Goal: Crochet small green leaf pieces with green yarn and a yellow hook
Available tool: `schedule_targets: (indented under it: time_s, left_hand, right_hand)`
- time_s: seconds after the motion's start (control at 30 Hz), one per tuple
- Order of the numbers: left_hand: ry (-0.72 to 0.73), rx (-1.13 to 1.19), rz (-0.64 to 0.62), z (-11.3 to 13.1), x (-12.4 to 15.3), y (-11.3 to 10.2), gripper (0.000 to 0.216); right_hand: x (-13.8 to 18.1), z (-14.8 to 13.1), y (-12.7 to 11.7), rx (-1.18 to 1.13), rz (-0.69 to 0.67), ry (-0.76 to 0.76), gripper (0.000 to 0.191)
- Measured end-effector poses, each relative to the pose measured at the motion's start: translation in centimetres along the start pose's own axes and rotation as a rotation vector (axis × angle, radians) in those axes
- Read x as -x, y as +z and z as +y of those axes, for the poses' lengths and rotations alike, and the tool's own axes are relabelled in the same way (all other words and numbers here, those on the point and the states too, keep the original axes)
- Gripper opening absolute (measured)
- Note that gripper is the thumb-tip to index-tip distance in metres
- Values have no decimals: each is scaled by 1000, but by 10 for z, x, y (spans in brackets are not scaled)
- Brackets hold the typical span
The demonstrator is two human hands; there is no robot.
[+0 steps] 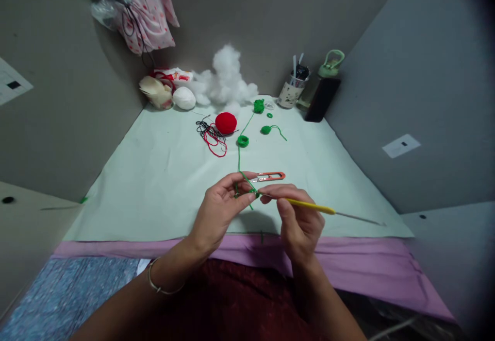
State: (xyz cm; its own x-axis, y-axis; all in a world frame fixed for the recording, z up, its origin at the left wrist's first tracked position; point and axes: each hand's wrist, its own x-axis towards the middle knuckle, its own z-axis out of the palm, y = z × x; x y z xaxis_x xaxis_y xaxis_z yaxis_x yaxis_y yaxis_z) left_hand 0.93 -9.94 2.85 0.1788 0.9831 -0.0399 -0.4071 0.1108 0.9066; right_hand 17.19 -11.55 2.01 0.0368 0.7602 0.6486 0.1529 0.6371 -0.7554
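My left hand (220,207) pinches a small green crochet piece (254,192) between thumb and fingers. A green yarn strand (238,159) runs over its forefinger from a small green yarn coil (243,141) further back. In my right hand (301,222) is a crochet hook (311,206) with a yellow grip, its shaft pointing left into the green piece. The exact stitch at the tip is too small to make out. Just beyond my fingers lie orange-handled thread snips (270,176). A short green yarn scrap (262,237) lies near the table's front edge.
Behind the hands are a red yarn ball (226,123), tangled black cord (209,129), a green oval piece (266,130) and a green yarn bundle (259,106). White stuffing (232,78), a pen cup (291,92) and a bottle (315,83) line the back wall.
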Motion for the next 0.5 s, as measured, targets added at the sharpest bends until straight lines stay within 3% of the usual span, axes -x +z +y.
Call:
schedule_targets:
  time_s: [0.23,0.37,0.5]
  left_hand:
    - [67,-174,50,5,2,2,27]
    - [157,-310,86,7,3,0,25]
    - [117,-256,56,9,2,0,26]
  right_hand:
    - [3,0,1,239,-58,-198,29]
    - [4,-1,0,236,-50,-169,29]
    - [7,-1,0,141,4,-130,33]
